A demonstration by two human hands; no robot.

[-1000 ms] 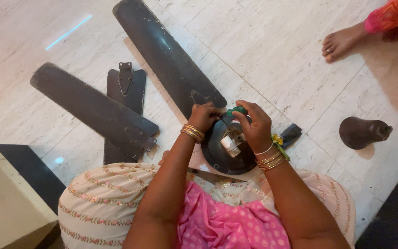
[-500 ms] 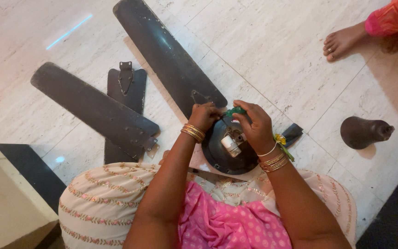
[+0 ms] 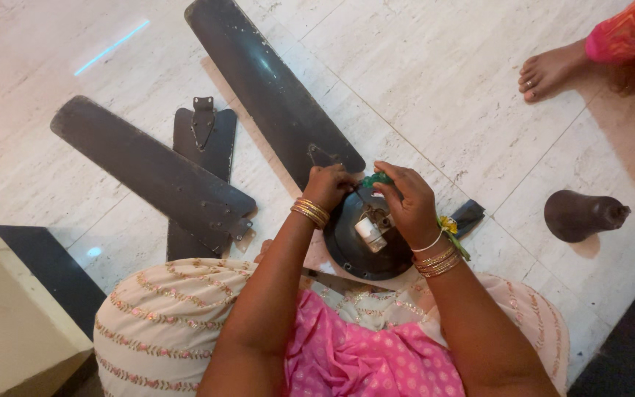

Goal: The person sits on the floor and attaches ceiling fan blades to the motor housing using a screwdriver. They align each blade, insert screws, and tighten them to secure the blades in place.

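Note:
A dark round ceiling fan motor housing [image 3: 354, 246] rests on the floor in front of my knees, open side up, with a small white part inside. My left hand [image 3: 330, 185] grips the housing's far rim, fingers curled. My right hand [image 3: 406, 198] pinches a small green piece [image 3: 376, 179] above the housing's centre. Both wrists wear gold bangles. A long dark fan blade [image 3: 270, 88] reaches from the housing to the top of the view.
Two more dark fan blades [image 3: 152, 170] lie crossed on the marble floor at left. A dark bell-shaped fan cover [image 3: 578, 215] lies at right. Another person's bare foot [image 3: 549, 70] stands at top right. A cream box corner [image 3: 16, 316] sits at lower left.

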